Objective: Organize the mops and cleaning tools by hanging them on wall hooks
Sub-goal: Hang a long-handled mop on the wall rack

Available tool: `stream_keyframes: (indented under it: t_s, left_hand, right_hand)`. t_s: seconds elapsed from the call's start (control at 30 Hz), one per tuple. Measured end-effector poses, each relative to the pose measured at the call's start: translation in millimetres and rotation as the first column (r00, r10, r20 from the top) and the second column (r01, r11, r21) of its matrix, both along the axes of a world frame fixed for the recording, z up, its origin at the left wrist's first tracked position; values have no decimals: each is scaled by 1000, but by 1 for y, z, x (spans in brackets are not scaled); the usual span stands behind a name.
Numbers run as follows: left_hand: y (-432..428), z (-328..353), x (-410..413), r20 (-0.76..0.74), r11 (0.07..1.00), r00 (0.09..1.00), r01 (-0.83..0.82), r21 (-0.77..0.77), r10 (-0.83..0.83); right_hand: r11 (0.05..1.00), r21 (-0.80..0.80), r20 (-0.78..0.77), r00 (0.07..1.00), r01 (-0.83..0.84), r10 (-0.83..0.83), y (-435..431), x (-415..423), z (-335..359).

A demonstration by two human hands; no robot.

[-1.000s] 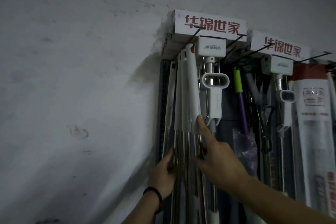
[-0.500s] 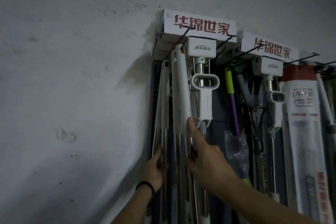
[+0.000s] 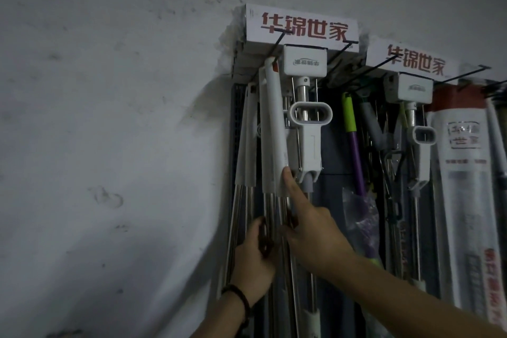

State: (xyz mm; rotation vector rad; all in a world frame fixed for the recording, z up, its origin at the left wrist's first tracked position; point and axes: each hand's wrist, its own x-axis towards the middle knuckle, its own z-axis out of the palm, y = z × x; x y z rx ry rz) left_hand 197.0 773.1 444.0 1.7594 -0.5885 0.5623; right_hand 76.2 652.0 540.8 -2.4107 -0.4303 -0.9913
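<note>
- Looks like the actual hanging step to me. The white-sleeved mop (image 3: 274,129) leans a bit, and its top end sits right under the black wire hook (image 3: 275,45), straight up above both hands. I can't tell from here whether it's caught on the hook yet.
- The right hand (image 3: 315,230) pinches that mop's steel shaft between the thumb and lower fingers. The forefinger (image 3: 288,181) is stretched straight up, its tip touching the bottom edge of the white sleeve.
- The left hand (image 3: 253,261) is just beside the right one and a little lower, fingers curled round the steel poles (image 3: 267,208). It's too dim to say whose pole it's got.
- Next move, I reckon: nudge the top up until it catches the hook, then let go gently so it drops straight.
- It's tight up there. The loop-handled squeeze mop (image 3: 310,132) hangs just right of that forefinger, so a sloppy push could knock it.
- The purple and green handle (image 3: 354,140) hangs further right of the right hand, out of the way.
</note>
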Motion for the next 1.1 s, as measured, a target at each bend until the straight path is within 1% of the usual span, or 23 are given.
stream_keyframes:
  t_s: [0.1, 0.23, 0.43, 0.47, 0.53, 0.57, 0.63, 0.73, 0.8, 0.83, 0.87, 0.97, 1.0, 1.03, 1.1]
  left_hand:
    - [-3, 2, -1, 5, 1000, 1000, 1, 12, -1]
    - [-2, 9, 10, -39, 998, 999, 14, -60, -16]
    - [6, 17, 40, -105, 999, 994, -20, -26, 17]
    - [6, 16, 43, -104, 999, 994, -37, -34, 34]
    - [5, 17, 45, -48, 993, 992, -115, 0, 114]
    - [5, 16, 45, -27, 992, 992, -123, 17, 124]
    - [6, 19, 33, -30, 995, 994, -101, 10, 102]
    - [5, 22, 3, -49, 988, 997, -59, -143, 53]
    - [6, 18, -17, -1, 969, 992, -122, -217, 124]
    - [7, 11, -21, 24, 966, 990, -127, -223, 136]
    - [9, 6, -27, 28, 970, 994, -96, -221, 105]
    - [8, -7, -42, -76, 979, 989, 112, -171, -126]
    - [6, -10, -43, -102, 974, 979, 157, -162, -175]
    - [4, -13, -44, -116, 971, 973, 179, -157, -198]
    - [0, -15, -45, -101, 976, 977, 171, -135, -185]
  right_hand:
    - [1000, -8, 6, 1000, 3, -3, 0, 2, -2]
    - [1000, 8, -1, 1000, 1, -1, 3, 5, -3]
    - [1000, 1, -18, 1000, 16, -16, 8, 2, -1]
    - [1000, 4, -22, 1000, 15, -15, 9, 1, -1]
    - [1000, 10, -28, 1000, 3, -3, 8, 2, -1]
    - [1000, 13, -26, 1000, -3, 3, 8, 1, -1]
    - [1000, 17, -25, 1000, -1, 1, 7, 1, -1]
    - [1000, 24, -19, 1000, 12, -12, 7, 2, 0]
    - [1000, 19, -14, 1000, 13, -13, 7, 3, 0]
    - [1000, 13, -9, 1000, 14, -14, 7, 3, -1]
    - [1000, 12, -6, 1000, 13, -13, 7, 4, -1]
    - [1000, 30, -18, 1000, 4, -4, 10, 9, -1]
    - [1000, 31, -27, 1000, 7, -6, 11, 11, -1]
    - [999, 31, -31, 999, 11, -10, 12, 14, 0]
    - [999, 38, -38, 999, 20, -19, 15, 21, 1]
